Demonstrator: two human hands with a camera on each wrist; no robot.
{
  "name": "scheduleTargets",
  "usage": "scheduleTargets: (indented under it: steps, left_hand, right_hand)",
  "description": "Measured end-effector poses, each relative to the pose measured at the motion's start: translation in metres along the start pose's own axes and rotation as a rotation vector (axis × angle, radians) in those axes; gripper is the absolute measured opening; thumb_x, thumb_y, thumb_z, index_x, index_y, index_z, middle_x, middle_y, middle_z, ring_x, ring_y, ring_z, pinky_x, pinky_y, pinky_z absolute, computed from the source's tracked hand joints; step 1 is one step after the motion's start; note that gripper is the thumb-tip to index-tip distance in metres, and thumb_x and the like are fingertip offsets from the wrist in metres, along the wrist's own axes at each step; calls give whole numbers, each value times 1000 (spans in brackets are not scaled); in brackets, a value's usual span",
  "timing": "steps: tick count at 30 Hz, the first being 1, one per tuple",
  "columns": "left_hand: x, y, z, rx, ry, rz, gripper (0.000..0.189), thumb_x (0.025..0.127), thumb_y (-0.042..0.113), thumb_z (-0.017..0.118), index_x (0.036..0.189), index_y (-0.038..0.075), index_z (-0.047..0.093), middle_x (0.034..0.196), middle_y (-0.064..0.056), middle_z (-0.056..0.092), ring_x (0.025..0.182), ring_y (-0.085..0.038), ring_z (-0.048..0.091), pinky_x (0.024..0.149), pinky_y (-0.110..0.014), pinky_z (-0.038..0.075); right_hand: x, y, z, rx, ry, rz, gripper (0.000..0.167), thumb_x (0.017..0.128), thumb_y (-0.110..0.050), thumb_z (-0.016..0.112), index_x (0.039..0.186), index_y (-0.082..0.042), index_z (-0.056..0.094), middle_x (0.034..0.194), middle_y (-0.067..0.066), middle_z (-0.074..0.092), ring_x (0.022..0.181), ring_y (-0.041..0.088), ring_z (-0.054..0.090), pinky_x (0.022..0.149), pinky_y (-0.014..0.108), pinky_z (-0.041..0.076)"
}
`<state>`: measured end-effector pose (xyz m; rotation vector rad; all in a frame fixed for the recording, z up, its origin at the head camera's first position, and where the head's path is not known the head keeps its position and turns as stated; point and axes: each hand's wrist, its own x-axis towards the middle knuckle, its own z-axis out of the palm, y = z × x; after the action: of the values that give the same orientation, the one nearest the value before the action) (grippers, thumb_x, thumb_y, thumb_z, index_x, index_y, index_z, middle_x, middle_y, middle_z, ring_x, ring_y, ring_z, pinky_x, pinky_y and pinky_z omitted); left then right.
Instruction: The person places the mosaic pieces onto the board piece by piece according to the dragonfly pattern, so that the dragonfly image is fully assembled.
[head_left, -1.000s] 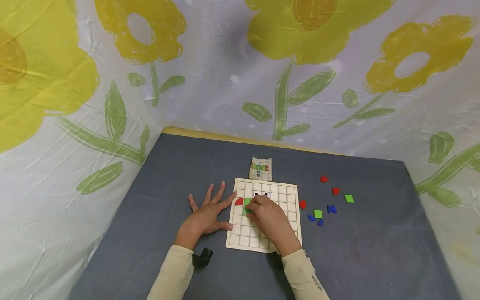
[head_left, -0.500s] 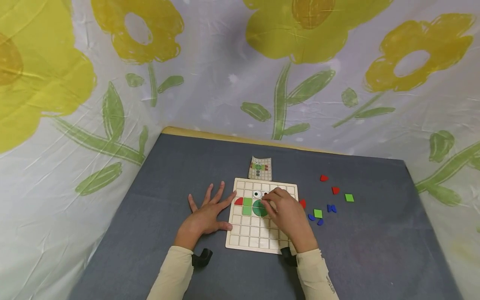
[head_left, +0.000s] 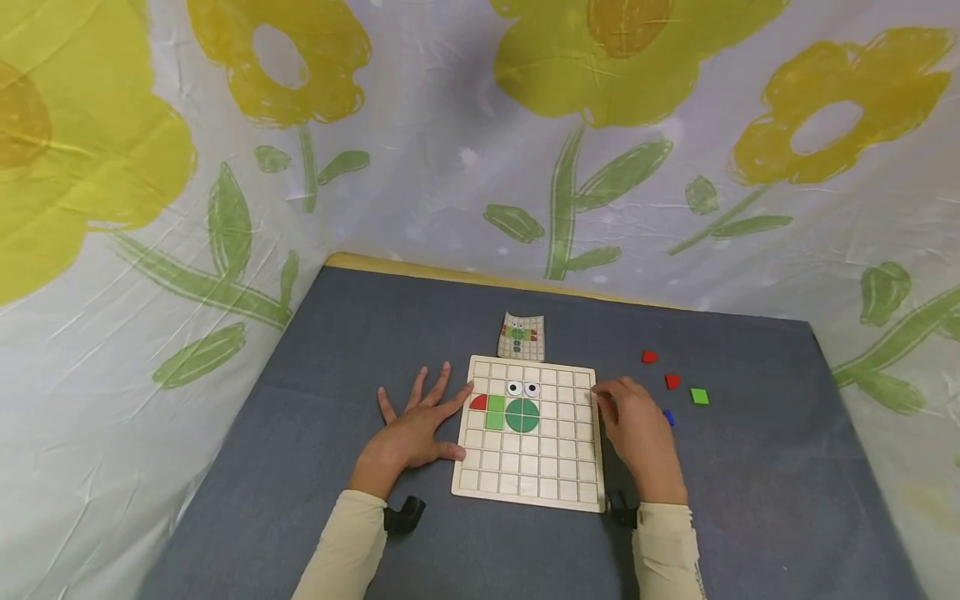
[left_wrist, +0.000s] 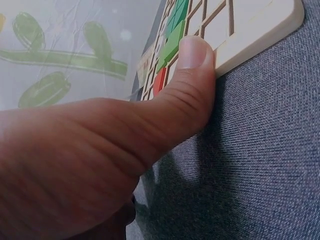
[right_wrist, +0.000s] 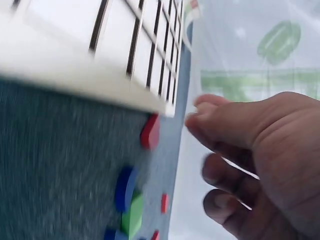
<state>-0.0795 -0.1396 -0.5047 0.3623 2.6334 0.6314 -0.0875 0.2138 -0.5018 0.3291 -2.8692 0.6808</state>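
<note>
A wooden grid board point(head_left: 562, 467) lies on the dark table. On it sit two round eye pieces point(head_left: 514, 388), a dark green circle point(head_left: 522, 415) of quarter pieces, light green squares point(head_left: 495, 412) and a red quarter piece point(head_left: 478, 402). My left hand point(head_left: 408, 437) rests with fingers spread at the board's left side, its thumb touching the edge. My right hand point(head_left: 637, 429) hovers at the board's right edge, fingers loosely bent, nothing visible between thumb and fingertips. In the right wrist view, a red piece point(right_wrist: 150, 131), a blue piece point(right_wrist: 125, 189) and a green piece point(right_wrist: 132, 215) lie below that hand.
A small pattern card point(head_left: 521, 337) stands against the board's far edge. Loose on the table to the right are red pieces point(head_left: 672, 382), a green square point(head_left: 700, 396) and a partly hidden blue piece point(head_left: 669, 418). A flower-printed cloth point(head_left: 420, 192) hangs behind.
My right hand has moved right, off the green pieces and past the eyes to the board's right edge, uncovering the pieces there and covering several loose ones. My left hand has stayed put.
</note>
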Motion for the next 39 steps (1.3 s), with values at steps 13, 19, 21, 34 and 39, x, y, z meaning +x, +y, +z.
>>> scheduleTargets:
  steps: [13, 19, 21, 34, 39]
  left_hand:
    - [1, 0, 1, 12, 1, -14, 107, 81, 50, 85, 169, 41, 25, 179, -2, -3, 163, -37, -13, 110, -86, -17]
    - [2, -1, 3, 5, -1, -10, 107, 81, 51, 85, 169, 41, 24, 179, -1, -4, 163, -38, -13, 110, -85, -18]
    - [1, -2, 3, -1, -1, -9, 107, 81, 51, 85, 169, 41, 25, 179, -2, -3, 163, -38, -13, 109, -85, -19]
    - [0, -1, 3, 5, 11, -9, 106, 81, 48, 86, 168, 40, 26, 179, -2, -2, 163, -38, -12, 110, -85, -17]
    - [0, -1, 3, 7, 13, -6, 107, 80, 48, 86, 169, 39, 26, 179, -3, -1, 163, -39, -11, 110, -86, -17]
  right_hand:
    - [-9, 16, -3, -67, -112, 78, 30, 90, -12, 87, 118, -6, 77, 120, 12, 68, 107, 36, 65, 76, 54, 60]
    - [-7, 17, -1, -78, -96, 98, 25, 93, -17, 85, 114, -6, 79, 114, 11, 69, 98, 33, 68, 73, 53, 61]
    - [-6, 17, -2, -80, -105, 106, 24, 94, -17, 84, 115, -6, 79, 115, 11, 69, 98, 33, 68, 74, 53, 61]
    - [-1, 22, 1, -101, -82, 89, 25, 91, -20, 86, 109, -3, 79, 111, 15, 69, 92, 33, 69, 73, 53, 61]
    - [0, 23, 2, -109, -67, 83, 16, 97, -18, 79, 105, -4, 79, 108, 14, 70, 93, 34, 69, 75, 55, 61]
